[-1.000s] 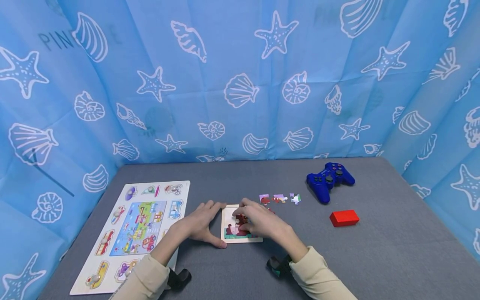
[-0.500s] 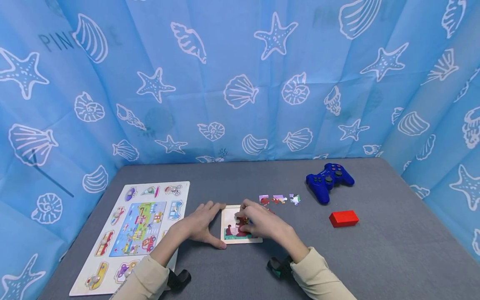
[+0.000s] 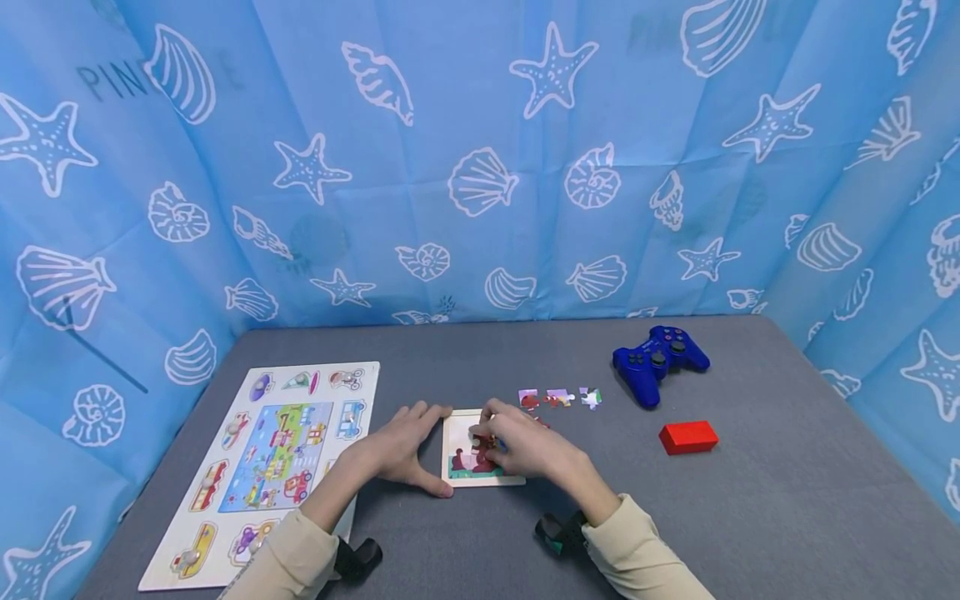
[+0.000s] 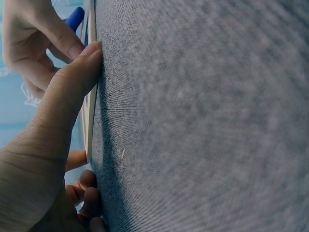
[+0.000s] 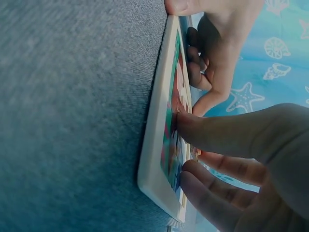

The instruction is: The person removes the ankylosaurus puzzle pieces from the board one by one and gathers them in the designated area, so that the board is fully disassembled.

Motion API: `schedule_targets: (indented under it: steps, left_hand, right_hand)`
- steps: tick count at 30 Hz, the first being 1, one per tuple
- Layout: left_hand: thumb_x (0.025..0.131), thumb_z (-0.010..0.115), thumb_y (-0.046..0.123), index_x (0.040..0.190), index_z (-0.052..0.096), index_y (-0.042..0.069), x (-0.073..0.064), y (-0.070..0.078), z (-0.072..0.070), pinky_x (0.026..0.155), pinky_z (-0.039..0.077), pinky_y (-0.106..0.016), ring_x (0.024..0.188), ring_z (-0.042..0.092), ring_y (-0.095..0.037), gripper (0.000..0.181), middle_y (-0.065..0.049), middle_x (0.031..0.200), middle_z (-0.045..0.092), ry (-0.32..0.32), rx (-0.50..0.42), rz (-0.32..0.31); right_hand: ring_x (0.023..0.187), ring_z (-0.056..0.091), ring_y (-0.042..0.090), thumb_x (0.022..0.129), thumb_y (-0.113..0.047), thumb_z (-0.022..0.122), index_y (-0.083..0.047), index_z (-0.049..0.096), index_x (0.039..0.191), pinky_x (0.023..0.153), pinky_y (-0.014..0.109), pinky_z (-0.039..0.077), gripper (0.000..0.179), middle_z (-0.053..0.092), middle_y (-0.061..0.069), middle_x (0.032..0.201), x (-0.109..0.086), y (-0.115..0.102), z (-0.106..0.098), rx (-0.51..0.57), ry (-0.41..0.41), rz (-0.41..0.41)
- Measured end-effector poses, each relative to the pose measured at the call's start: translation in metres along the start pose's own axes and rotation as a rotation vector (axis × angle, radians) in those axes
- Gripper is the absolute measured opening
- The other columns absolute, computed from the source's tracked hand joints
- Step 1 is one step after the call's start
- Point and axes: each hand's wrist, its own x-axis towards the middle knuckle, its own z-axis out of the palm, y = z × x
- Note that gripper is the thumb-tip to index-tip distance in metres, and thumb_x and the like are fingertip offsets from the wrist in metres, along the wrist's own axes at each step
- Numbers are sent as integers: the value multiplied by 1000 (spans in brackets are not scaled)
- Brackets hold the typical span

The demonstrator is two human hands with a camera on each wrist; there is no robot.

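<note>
A small wooden puzzle tray (image 3: 480,482) lies mid-table, its near part filled with red, pink and green picture pieces. My left hand (image 3: 405,446) grips the tray's left side, thumb at the near corner and index finger at the far one. Over the tray's right half, my right hand (image 3: 528,442) pinches a brown puzzle piece (image 3: 483,447) low against the picture. In the right wrist view the thumb (image 5: 193,128) presses on the picture, with the other fingertips close by. The right hand hides the tray's right side.
Beyond the tray lie loose pieces, among them a purple-and-red one (image 3: 528,400) and a green-and-white one (image 3: 590,397). To the left is a large peg puzzle board (image 3: 223,542). A blue game controller (image 3: 652,362) and red block (image 3: 688,437) sit at right.
My right fingers have shifted slightly right over the tray, and the thumb has edged the same way. The left hand and tray have stayed put.
</note>
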Motion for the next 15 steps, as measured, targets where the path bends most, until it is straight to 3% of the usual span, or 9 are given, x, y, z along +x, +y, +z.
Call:
schedule_targets:
  steps: [4, 15]
  left_hand:
    - [70, 88, 61, 156, 37, 15, 0, 0, 0, 101, 46, -52, 118, 48, -27, 110, -11, 136, 51, 1, -2, -6]
    - [70, 87, 62, 156, 37, 16, 0, 0, 0, 101, 46, -52, 118, 48, -27, 110, -11, 136, 50, 0, 6, -4]
  right_hand:
    - [92, 52, 16, 92, -2, 73, -2, 72, 126, 80, 29, 48, 34, 61, 9, 111, -1, -2, 0, -17, -6, 19]
    - [98, 57, 18, 97, -4, 67, -1, 71, 127, 84, 34, 51, 31, 62, 10, 117, -5, 0, -2, -39, 49, -27]
